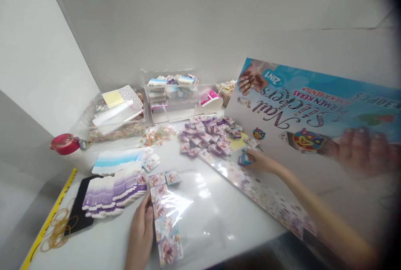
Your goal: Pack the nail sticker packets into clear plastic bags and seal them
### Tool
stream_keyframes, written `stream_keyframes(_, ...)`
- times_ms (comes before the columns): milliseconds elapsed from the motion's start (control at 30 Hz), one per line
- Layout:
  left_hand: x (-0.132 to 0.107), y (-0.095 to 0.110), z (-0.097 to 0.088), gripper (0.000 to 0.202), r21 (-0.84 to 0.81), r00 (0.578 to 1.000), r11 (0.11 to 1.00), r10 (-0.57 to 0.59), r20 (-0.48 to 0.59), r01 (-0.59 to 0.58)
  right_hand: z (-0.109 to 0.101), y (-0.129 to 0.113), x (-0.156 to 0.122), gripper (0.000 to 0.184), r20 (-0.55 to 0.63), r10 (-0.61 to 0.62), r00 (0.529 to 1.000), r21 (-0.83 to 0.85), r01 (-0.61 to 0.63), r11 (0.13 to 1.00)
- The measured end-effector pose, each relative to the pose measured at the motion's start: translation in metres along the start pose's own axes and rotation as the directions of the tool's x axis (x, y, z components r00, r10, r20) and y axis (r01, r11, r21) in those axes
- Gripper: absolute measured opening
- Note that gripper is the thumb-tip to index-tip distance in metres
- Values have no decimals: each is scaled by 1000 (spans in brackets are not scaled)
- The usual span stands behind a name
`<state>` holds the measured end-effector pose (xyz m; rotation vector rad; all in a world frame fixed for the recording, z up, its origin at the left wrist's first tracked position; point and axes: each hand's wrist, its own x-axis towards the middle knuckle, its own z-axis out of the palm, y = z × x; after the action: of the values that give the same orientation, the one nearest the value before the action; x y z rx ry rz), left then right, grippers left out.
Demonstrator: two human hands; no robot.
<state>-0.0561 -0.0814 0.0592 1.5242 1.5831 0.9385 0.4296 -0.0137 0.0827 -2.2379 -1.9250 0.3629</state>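
Note:
My left hand [140, 230] rests on the white table beside a row of small nail-sticker boxes [164, 215] lying inside a clear plastic bag [200, 203]; its fingers lie against the row's left edge. My right hand [261, 160] reaches forward and pinches one small box [246, 159] at the near edge of a heap of purple sticker boxes [208, 136]. The heap lies next to a big printed "Nail Stickers" display card [313, 111].
Flat unfolded purple cartons [114, 188] are fanned at the left over a black mat [78, 215]. Rubber bands [59, 228] and a yellow ruler lie at the far left. Clear tubs [171, 94], a bag of candy [115, 113] and a red tape dispenser [65, 143] stand behind.

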Motion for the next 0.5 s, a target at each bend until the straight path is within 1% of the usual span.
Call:
stream_keyframes(100,0,-1,0,49,6,1000,1000,11,-5,-10,5,-5,-12,25,-17,-25,1000,-17,25,1000)
stream_keyframes(167,0,-1,0,49,7,1000,1000,22,-6,-22,3,-17,-17,21,-49,-23,999,-39,21,999)
stream_keyframes(233,-1,-1,0,49,9,999,999,33,-7,-32,0,-38,-24,19,-81,-52,995,-56,47,997)
stream_keyframes(300,-1,-2,0,49,11,999,999,32,-9,-32,-2,-67,-35,16,-76,-145,987,-42,142,989)
stream_keyframes(367,-1,-2,0,48,16,1000,1000,24,-7,-24,1,-103,-47,14,-8,-300,954,24,300,954)
stream_keyframes(433,-1,-2,0,48,18,1000,1000,21,-4,-21,7,-139,-57,13,102,-442,891,84,435,896)
stream_keyframes(467,-1,-1,0,48,19,1000,1000,22,-5,-22,10,-157,-60,15,143,-494,858,105,483,869)
stream_keyframes(500,-1,-1,0,48,18,1000,1000,25,-5,-25,13,-173,-63,16,166,-522,837,110,510,853)
